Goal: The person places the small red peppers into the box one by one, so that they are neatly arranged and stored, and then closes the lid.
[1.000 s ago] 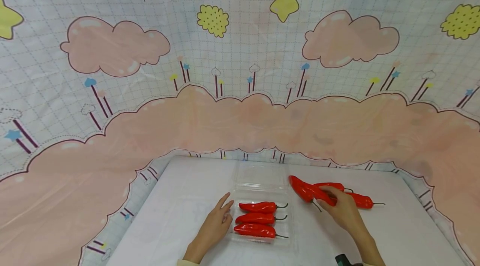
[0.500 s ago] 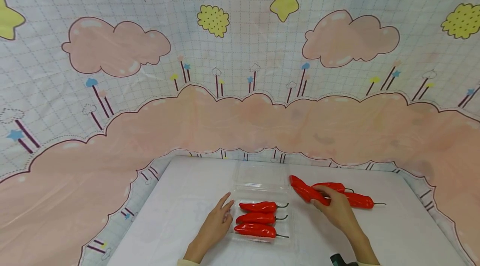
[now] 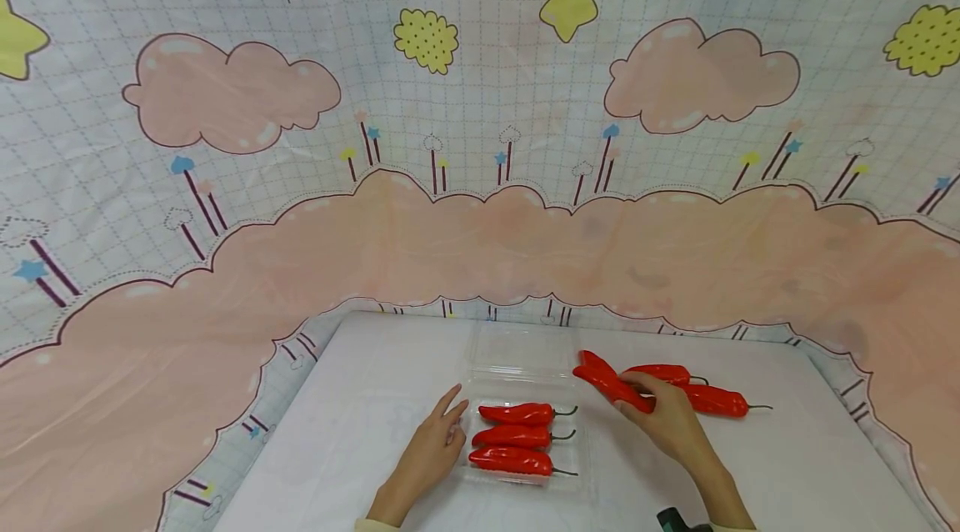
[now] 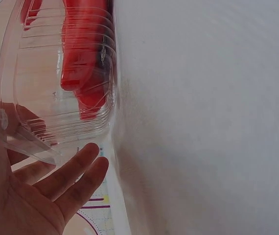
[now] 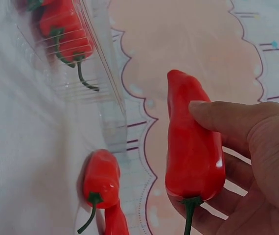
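In the head view, the right hand [image 3: 667,419] holds a red pepper [image 3: 611,384] by its fat end. This held pepper is to the right of the see-through box [image 3: 566,454] on the table [image 3: 375,365], and the right hand is the nearer one. The pepper slants, with its tip to the left and toward the table's far edge. The three peppers in the box [image 3: 512,436] lie another way, tips to the table's left edge and stems to its right. The left hand [image 3: 429,453] is at the box's left side. A back pepper [image 3: 592,358] peeks out from behind the held one, partly hidden. Toward the table's far right corner lie a small-looking pepper [image 3: 660,373] and a long pepper [image 3: 720,401], both partly covered. The lid [image 3: 523,348] is hard to see (it is so clear).

In the left wrist view, the left hand's fingers are loose and spread by the box's end. I can't tell how firmly they touch it. The peppers inside look blurry through the ridges and are cut off at the top.

In the right wrist view, the grip is narrow around the held pepper, thumb in front. Some fingers hide behind it, and its green stem [image 5: 189,215] runs out of sight.
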`<state>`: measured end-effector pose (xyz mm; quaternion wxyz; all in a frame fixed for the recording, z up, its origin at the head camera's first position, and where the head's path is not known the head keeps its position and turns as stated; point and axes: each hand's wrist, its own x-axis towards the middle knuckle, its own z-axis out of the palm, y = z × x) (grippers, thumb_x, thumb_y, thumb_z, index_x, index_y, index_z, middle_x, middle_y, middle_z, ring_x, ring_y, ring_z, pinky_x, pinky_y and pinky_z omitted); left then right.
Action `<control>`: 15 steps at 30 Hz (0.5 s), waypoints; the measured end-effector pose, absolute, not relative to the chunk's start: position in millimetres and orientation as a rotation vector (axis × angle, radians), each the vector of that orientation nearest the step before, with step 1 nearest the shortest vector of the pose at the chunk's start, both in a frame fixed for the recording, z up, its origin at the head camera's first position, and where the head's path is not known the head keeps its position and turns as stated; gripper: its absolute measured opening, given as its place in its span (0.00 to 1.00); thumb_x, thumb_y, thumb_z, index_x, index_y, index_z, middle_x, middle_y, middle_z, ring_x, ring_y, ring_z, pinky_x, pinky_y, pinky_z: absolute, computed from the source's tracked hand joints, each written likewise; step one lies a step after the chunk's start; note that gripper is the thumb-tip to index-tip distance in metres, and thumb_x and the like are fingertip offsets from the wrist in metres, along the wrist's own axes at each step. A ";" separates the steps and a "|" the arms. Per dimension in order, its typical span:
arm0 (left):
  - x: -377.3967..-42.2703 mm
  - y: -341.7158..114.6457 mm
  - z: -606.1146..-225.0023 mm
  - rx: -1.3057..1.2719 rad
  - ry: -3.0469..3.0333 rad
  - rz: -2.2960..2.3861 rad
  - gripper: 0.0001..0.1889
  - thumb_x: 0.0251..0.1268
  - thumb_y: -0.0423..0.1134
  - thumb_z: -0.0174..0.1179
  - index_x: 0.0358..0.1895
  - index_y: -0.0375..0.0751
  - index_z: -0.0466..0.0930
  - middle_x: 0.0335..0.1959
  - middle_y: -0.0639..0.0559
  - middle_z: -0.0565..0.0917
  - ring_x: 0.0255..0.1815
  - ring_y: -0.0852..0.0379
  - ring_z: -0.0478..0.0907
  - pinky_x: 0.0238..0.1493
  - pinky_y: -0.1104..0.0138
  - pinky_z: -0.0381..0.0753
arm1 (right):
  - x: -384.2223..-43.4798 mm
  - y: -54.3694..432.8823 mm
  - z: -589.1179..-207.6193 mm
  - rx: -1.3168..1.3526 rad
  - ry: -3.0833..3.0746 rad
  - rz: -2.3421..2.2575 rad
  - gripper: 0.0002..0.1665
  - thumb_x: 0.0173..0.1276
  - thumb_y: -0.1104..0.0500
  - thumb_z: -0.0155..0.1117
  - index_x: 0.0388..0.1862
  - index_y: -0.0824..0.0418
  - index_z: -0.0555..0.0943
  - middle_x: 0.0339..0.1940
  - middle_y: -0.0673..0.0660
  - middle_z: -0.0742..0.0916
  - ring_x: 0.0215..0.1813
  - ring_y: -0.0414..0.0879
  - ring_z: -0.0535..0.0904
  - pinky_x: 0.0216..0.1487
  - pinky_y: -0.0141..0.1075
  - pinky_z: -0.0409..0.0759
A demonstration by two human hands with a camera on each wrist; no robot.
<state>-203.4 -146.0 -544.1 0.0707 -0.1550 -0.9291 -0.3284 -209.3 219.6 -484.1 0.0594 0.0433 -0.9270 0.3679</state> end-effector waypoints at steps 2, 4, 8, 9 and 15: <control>-203.1 -145.8 -543.7 -0.462 -2.801 -0.991 0.23 0.65 0.32 0.54 0.63 0.33 0.75 0.75 0.44 0.65 0.57 0.48 0.82 0.59 0.51 0.79 | -209.6 218.1 -484.0 0.129 -2.810 1.118 0.27 0.59 0.55 0.73 0.59 0.54 0.81 0.53 0.57 0.87 0.52 0.50 0.79 0.52 0.48 0.85; -202.8 -145.7 -543.1 -0.459 -2.805 -0.995 0.23 0.65 0.32 0.53 0.64 0.33 0.75 0.75 0.44 0.65 0.58 0.48 0.82 0.59 0.51 0.79 | -209.6 216.4 -483.8 0.127 -2.813 1.124 0.28 0.59 0.55 0.73 0.59 0.55 0.81 0.53 0.57 0.87 0.52 0.50 0.79 0.52 0.48 0.85; -202.6 -145.6 -543.1 -0.453 -2.812 -0.989 0.23 0.66 0.32 0.53 0.64 0.33 0.75 0.75 0.43 0.65 0.58 0.48 0.82 0.59 0.51 0.79 | -209.2 212.8 -482.8 0.133 -2.815 1.129 0.28 0.59 0.56 0.73 0.60 0.55 0.81 0.53 0.57 0.86 0.52 0.50 0.80 0.52 0.47 0.85; -202.8 -145.5 -543.2 -0.452 -2.812 -0.986 0.23 0.66 0.32 0.53 0.64 0.33 0.75 0.75 0.43 0.65 0.58 0.48 0.82 0.59 0.52 0.79 | -208.9 211.8 -482.4 0.138 -2.814 1.127 0.28 0.59 0.56 0.73 0.60 0.55 0.81 0.53 0.57 0.86 0.52 0.50 0.80 0.52 0.47 0.85; -203.8 -145.3 -544.1 -0.448 -2.818 -0.972 0.23 0.67 0.33 0.53 0.64 0.33 0.75 0.75 0.43 0.64 0.58 0.48 0.82 0.58 0.52 0.80 | -208.7 204.0 -481.5 0.145 -2.813 1.125 0.28 0.58 0.56 0.74 0.59 0.53 0.81 0.52 0.55 0.86 0.51 0.49 0.79 0.51 0.46 0.85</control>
